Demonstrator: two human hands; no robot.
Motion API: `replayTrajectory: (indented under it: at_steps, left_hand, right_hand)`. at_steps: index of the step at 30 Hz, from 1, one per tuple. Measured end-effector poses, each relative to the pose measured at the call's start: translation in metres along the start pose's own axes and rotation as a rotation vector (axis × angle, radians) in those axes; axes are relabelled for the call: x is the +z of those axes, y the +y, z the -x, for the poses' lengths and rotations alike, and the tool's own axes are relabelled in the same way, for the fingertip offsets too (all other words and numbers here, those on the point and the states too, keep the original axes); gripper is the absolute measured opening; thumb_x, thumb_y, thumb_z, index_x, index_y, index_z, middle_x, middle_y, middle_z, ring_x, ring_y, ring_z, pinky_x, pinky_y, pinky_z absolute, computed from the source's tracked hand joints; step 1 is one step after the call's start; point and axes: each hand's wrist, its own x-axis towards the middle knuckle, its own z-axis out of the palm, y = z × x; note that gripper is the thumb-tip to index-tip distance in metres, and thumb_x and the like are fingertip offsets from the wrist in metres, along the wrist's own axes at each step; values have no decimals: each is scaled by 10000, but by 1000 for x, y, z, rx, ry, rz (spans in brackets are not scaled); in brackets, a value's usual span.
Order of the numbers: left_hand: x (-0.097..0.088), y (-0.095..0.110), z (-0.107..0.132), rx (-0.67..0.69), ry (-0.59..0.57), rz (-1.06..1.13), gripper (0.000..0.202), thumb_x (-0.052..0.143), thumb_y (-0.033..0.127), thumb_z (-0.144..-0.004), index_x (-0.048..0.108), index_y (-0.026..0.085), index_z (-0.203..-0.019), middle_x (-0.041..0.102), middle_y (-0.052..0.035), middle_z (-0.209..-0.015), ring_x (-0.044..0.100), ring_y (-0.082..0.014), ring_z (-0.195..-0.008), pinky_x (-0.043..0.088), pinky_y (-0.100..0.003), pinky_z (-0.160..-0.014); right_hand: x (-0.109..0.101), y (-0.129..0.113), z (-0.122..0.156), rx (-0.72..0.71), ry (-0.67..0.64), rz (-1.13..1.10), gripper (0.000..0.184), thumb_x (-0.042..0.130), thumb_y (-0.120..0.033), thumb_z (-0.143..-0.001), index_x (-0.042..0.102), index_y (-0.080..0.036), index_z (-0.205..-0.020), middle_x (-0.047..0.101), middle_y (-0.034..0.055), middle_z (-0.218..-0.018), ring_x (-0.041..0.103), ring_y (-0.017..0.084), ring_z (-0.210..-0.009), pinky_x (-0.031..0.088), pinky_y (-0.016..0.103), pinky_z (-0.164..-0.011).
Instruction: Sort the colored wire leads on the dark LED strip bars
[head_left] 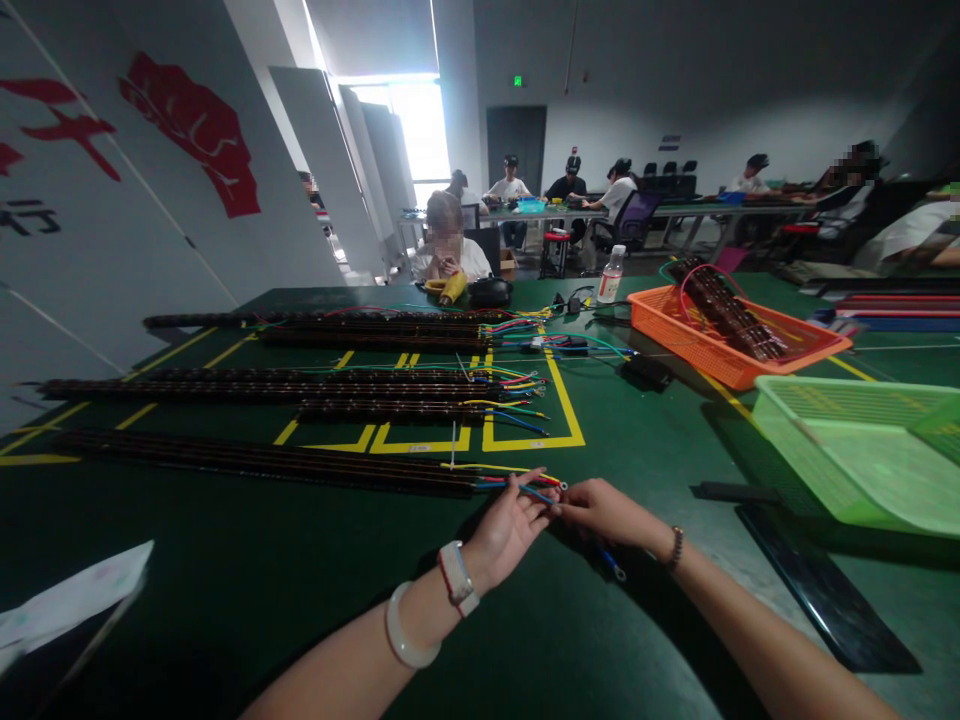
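Observation:
A long dark-sleeved cable bundle (300, 465) lies across the near table, its coloured wire ends pointing right. My left hand (512, 525) is turned palm up under these ends, with the blue wire (534, 493) between thumb and fingers. Just right of it, my right hand (600, 512) pinches the same blue wire with its fingertips. A ring terminal (564, 486) with a red sleeve shows between the hands. Below my right hand, a blue-sleeved ring terminal (618, 573) sticks out; the wire's course behind the fingers is hidden. A yellow wire (499, 467) runs above my left fingers.
More cable bundles (262, 385) lie farther back among yellow tape lines. To the right are a green basket (825, 490), an orange basket (679, 340) holding a bundle, and a black flat object (825, 590). A bottle (611, 275) stands behind. A person (457, 255) sits opposite.

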Motion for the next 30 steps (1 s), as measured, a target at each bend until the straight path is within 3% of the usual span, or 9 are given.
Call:
replayTrajectory:
  at_steps: [3,6,10,14,19,22,30]
  left_hand:
    - [-2,3,-3,-16,-36,-8,418,468,439,-873,539,179,-1192,630,-141,-1061,583,-208,-1040,360,-397,-989]
    - [-3,6,-4,-35,-22,-54,431,464,456,-870,591,112,-1095,630,-170,-1057,586,-220,-1039,364,-393,-989]
    - [-3,6,-2,-89,-21,-198,433,451,460,-874,627,65,-911,662,-185,-936,639,-216,-885,431,-379,-895]
    - [2,2,4,-149,-98,-497,444,426,490,-869,607,98,-769,676,-160,-782,656,-208,-702,480,-334,-686]
    - [12,-1,15,-171,-243,-839,449,430,503,-852,586,139,-639,646,-95,-638,601,-149,-526,399,-241,-484]
    - [14,0,18,-157,-248,-892,442,412,493,-860,569,154,-623,635,-77,-611,577,-129,-493,350,-221,-447]
    - [10,0,15,-166,-269,-894,457,409,529,-846,557,148,-642,634,-73,-617,587,-130,-513,377,-225,-468]
  right_hand:
    - [0,2,-3,-22,150,26,440,432,-532,-851,547,-155,-654,548,-4,-502,472,88,-431,337,195,-439]
    - [0,2,-4,2,202,32,440,427,-533,-850,532,-163,-637,515,-17,-471,439,88,-425,314,200,-436]
    - [0,0,-2,19,196,12,442,443,-548,-832,527,-166,-627,487,-27,-464,422,89,-428,299,202,-426]
    - [-1,0,-1,7,173,40,485,417,-561,-844,534,-159,-599,483,-23,-463,409,89,-432,286,209,-428]
    - [1,2,0,-69,5,200,442,436,-437,-858,560,-139,-556,484,-17,-488,354,73,-444,275,203,-439]
    - [4,1,1,-90,-44,277,350,451,-320,-843,589,-140,-577,495,-16,-503,350,70,-448,273,195,-442]
    - [16,-13,5,-73,111,683,243,474,-187,-815,680,-182,-685,654,59,-631,560,131,-550,321,222,-514]
